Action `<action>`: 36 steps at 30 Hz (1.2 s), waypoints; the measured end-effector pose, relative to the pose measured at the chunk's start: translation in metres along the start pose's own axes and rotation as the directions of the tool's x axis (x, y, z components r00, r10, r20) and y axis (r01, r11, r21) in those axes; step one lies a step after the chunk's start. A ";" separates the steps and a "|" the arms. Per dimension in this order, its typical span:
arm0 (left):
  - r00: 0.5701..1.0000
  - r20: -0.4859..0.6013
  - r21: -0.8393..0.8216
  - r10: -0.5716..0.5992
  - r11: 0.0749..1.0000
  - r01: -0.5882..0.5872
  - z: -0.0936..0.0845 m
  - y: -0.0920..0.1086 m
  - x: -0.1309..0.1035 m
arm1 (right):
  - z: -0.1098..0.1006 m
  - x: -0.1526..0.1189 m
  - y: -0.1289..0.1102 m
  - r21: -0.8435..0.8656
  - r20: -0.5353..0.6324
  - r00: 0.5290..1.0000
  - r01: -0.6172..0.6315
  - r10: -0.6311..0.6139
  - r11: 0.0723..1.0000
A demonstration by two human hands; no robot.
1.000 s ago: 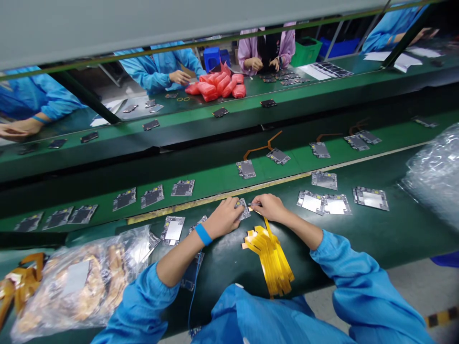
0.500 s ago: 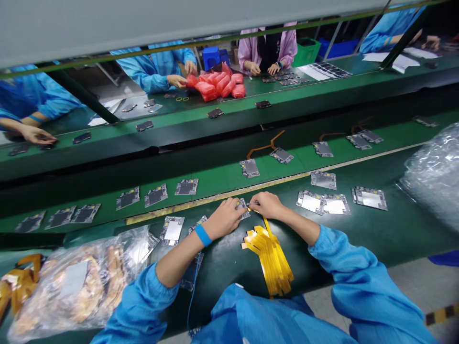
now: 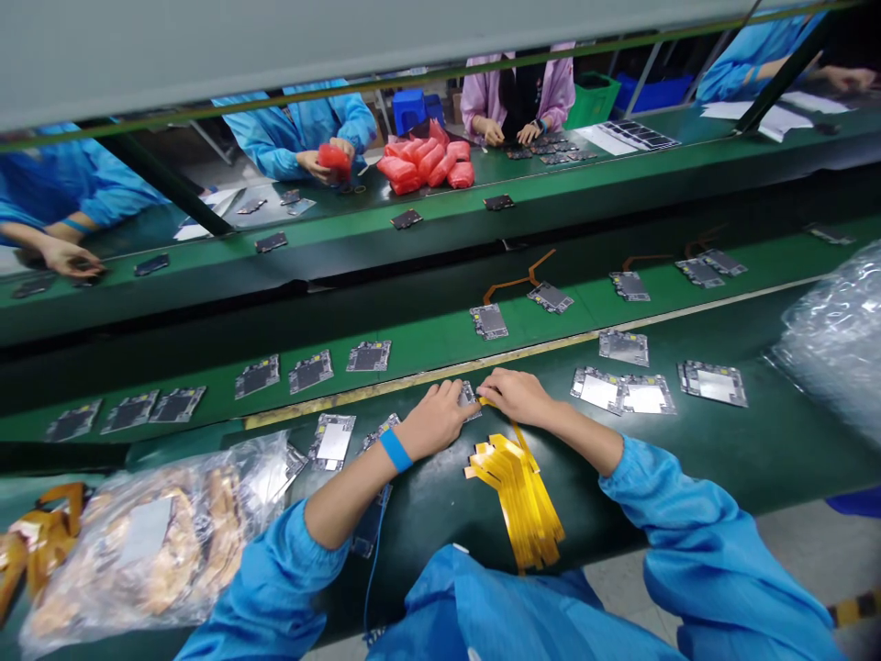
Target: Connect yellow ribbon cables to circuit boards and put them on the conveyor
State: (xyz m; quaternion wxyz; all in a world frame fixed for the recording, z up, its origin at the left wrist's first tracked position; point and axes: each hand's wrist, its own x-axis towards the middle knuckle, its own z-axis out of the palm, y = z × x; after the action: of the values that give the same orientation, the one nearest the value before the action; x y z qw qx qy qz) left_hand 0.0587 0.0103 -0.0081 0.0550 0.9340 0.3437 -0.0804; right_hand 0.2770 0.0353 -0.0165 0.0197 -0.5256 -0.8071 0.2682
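Note:
A small circuit board lies on the green bench, partly covered by my left hand, whose fingers are closed on it. At its right edge, my right hand pinches the end of a yellow flex cable, which trails down over a fanned stack of yellow flex cables. The fingertips of both hands nearly meet, and the joint between cable and board is too small to make out. A blue band circles my left wrist, with a thin blue cord below it.
Boards lie right of my hands and others left. Beyond, more boards rest on a green belt. A plastic bag of flex cables is at left, bubble wrap at right. Co-workers sit across.
My right fingers have pressed in closer to the board with the cable end. Boards on the near belt have shifted right, those on the far belt slightly left. A co-worker has lifted a red packet.

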 end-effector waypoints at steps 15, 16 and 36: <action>1.000 0.015 0.040 -0.018 0.999 0.017 -0.003 0.002 -0.001 | 0.004 0.010 -0.001 -0.063 0.043 0.996 0.084 -0.081 0.994; 1.000 0.015 0.039 -0.022 0.999 0.021 -0.002 0.001 -0.001 | 0.004 0.010 -0.002 -0.069 0.042 0.996 0.081 -0.078 0.994; 0.858 -0.067 -0.034 -0.509 0.861 0.508 -0.018 -0.127 0.008 | 0.001 -0.043 0.024 0.304 -0.242 0.968 0.007 0.070 0.953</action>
State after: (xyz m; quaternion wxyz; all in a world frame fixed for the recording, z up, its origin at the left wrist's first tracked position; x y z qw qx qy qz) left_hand -0.0160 0.1139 0.0018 0.0262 0.8122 0.5802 -0.0551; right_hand 0.3164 0.0051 -0.0177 0.1973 -0.5591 -0.7389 0.3202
